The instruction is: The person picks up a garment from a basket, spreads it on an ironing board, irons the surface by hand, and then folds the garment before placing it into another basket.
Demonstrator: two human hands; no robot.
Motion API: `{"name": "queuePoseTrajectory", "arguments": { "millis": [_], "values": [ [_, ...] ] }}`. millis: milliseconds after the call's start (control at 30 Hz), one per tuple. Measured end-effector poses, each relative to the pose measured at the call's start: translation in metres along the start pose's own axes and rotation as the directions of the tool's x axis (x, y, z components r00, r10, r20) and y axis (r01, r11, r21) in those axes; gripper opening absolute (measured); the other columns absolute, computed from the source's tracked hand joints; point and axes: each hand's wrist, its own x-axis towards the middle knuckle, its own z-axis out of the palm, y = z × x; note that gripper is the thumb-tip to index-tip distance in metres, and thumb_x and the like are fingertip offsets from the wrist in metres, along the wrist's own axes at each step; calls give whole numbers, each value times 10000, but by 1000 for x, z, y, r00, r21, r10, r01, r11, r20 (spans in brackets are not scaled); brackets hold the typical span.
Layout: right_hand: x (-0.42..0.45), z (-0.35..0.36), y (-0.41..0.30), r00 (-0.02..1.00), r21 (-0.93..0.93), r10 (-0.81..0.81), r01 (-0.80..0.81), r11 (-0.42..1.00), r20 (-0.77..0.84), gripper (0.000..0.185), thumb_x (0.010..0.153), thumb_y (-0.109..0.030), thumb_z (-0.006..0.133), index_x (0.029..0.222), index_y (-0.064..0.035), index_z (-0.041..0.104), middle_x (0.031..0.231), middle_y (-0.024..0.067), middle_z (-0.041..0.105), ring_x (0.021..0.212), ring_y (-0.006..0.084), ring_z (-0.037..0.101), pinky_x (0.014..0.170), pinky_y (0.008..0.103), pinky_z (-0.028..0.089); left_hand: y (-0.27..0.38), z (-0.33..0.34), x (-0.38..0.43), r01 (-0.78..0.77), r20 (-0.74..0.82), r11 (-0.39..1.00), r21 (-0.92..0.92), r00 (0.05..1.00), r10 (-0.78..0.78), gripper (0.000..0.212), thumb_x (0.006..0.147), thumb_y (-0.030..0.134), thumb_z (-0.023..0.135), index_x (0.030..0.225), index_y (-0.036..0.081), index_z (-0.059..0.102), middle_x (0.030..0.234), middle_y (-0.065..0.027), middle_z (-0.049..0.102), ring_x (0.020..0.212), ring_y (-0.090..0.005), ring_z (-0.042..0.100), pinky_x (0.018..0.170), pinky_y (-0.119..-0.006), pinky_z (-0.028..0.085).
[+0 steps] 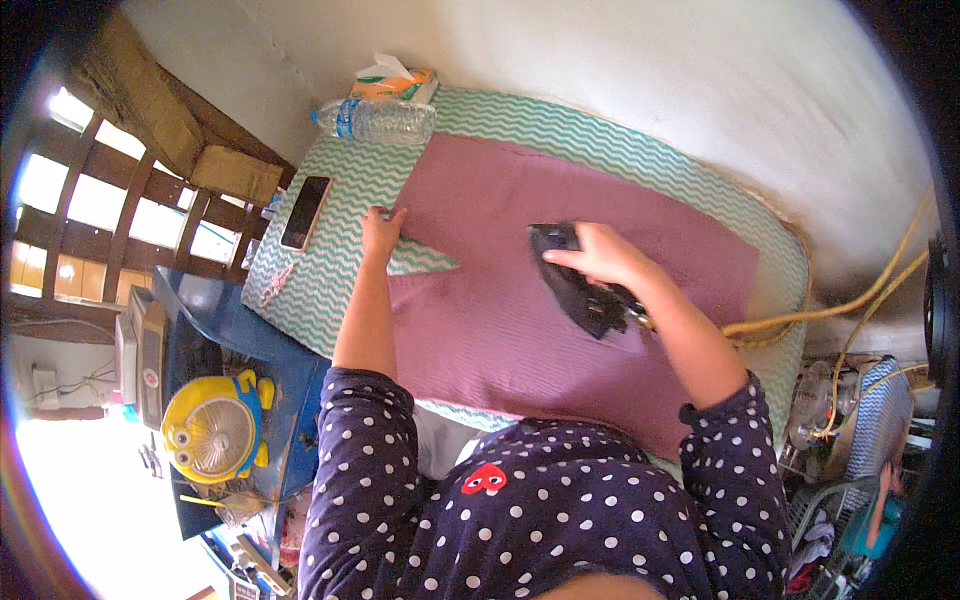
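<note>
My right hand (611,251) grips the handle of a black clothes iron (589,300), which rests on a mauve piece of cloth (487,330). The cloth lies spread over a table covering (345,161) with a green and white zigzag pattern. On its left side the cloth has a wedge-shaped gap, where the covering shows. My left hand (382,231) is by the cloth's left edge, just above this gap. Its fingers are bent, with a fingertip against the edge; whether they pinch the cloth is hard to see.
A yellow cord (780,319) runs from the right. Left of the cloth lie a smartphone (306,212) and a small beaded string (276,285). A plastic water bottle (386,121) and a tissue pack (395,81) sit at the back. A yellow character-shaped fan (214,431) stands lower left.
</note>
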Motion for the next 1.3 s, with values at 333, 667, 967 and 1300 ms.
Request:
{"name": "queuePoseTrajectory", "arguments": {
  "millis": [333,667,967,1300],
  "values": [
    [125,29,-37,994,-122,-1,14,992,108,470,743,-403,578,571,34,555,481,126,544,433,227,560,475,340,470,7,-11,5,-138,134,979,-150,978,159,258,719,217,633,787,-21,556,625,-121,535,569,-192,506,531,-312,393],
    [41,-41,72,984,-21,147,-150,989,-106,519,734,-452,580,555,32,519,465,116,530,394,201,537,416,326,451,21,-5,-3,-281,43,955,94,959,278,281,764,254,586,836,-16,558,733,-166,578,683,-299,560,616,-364,425],
    [-69,-106,153,825,206,465,-419,885,-320,385,744,-392,611,764,-14,537,523,46,503,383,135,483,378,278,404,-5,-6,12,-221,50,961,168,975,216,310,767,295,584,878,6,555,786,-162,586,730,-309,561,646,-382,431],
    [-148,-100,145,753,203,444,-397,895,-486,363,745,-348,624,831,-7,531,547,61,517,428,147,504,398,288,420,66,18,-82,-506,-125,684,526,749,650,409,775,306,546,1108,83,465,1169,-162,431,1082,-327,388,896,-474,287]
  ]
}}
